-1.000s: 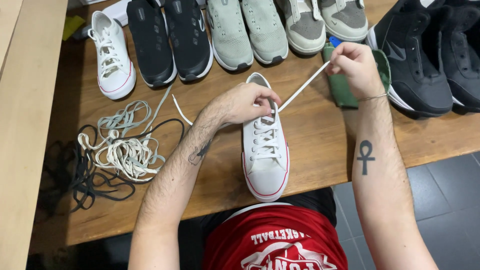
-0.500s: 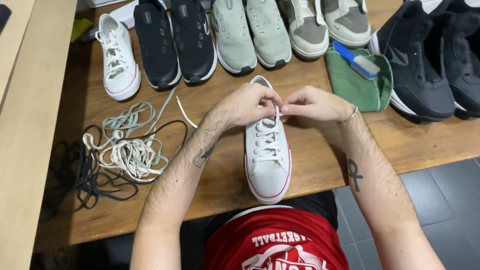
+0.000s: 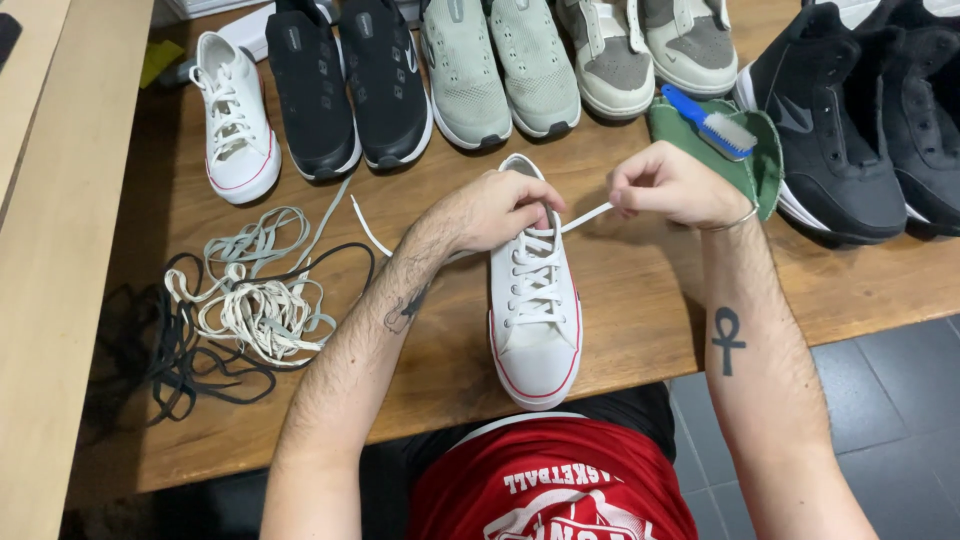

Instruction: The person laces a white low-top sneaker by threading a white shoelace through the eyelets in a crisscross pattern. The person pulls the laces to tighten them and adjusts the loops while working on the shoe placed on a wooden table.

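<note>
A white canvas sneaker (image 3: 534, 310) with a red sole stripe lies on the wooden table (image 3: 640, 300), toe towards me. My left hand (image 3: 495, 208) rests on its upper eyelets and grips the shoe there. My right hand (image 3: 668, 186) pinches the white lace (image 3: 588, 216) and holds it taut, out to the right of the shoe. The other lace end (image 3: 368, 226) trails off to the left over the table.
A tangle of white, grey and black laces (image 3: 240, 310) lies at the left. Along the back stand a white sneaker (image 3: 232, 118), black shoes (image 3: 345, 80), grey-green shoes (image 3: 500, 70), grey sneakers (image 3: 650, 45) and black high-tops (image 3: 860, 130). A blue brush (image 3: 720, 122) lies on a green cloth (image 3: 765, 170).
My right hand went from far out at the right, in to the eyelets, and has now drawn the lace out to the right again. My left hand stayed on the shoe.
</note>
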